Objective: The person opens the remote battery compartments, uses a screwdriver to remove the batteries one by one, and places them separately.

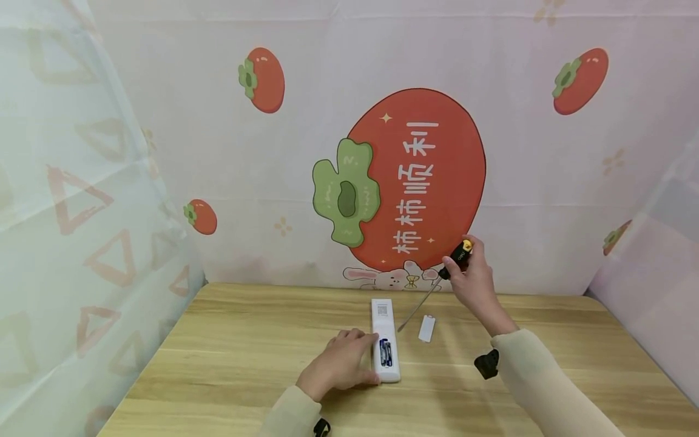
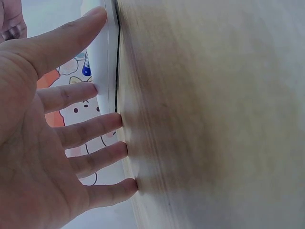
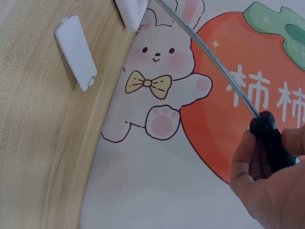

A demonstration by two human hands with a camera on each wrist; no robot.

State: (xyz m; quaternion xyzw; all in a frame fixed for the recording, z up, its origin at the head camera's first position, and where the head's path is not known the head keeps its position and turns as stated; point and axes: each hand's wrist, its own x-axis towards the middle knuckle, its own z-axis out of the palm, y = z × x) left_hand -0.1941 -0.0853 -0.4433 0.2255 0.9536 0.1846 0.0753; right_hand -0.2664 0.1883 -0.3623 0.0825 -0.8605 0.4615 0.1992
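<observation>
A white remote control point(image 1: 386, 326) lies back side up on the table, its compartment uncovered and showing two dark blue batteries point(image 1: 385, 352). My left hand point(image 1: 344, 359) rests at its left edge, thumb by the near end and index fingertip on the side; the other fingers are spread straight with their tips at the tabletop in the left wrist view. In my right hand point(image 1: 474, 280) I hold a screwdriver point(image 3: 274, 143) by its black and yellow handle. Its long metal shaft slants down left, the tip beside the remote. The white battery cover point(image 1: 427, 328) lies right of the remote.
The wooden table point(image 1: 246, 352) ends at a backdrop point(image 1: 306, 133) printed with persimmons and a rabbit. Side curtains hang at left point(image 1: 82, 182) and right point(image 1: 655, 261). A black strap piece point(image 1: 487, 364) sits by the right sleeve.
</observation>
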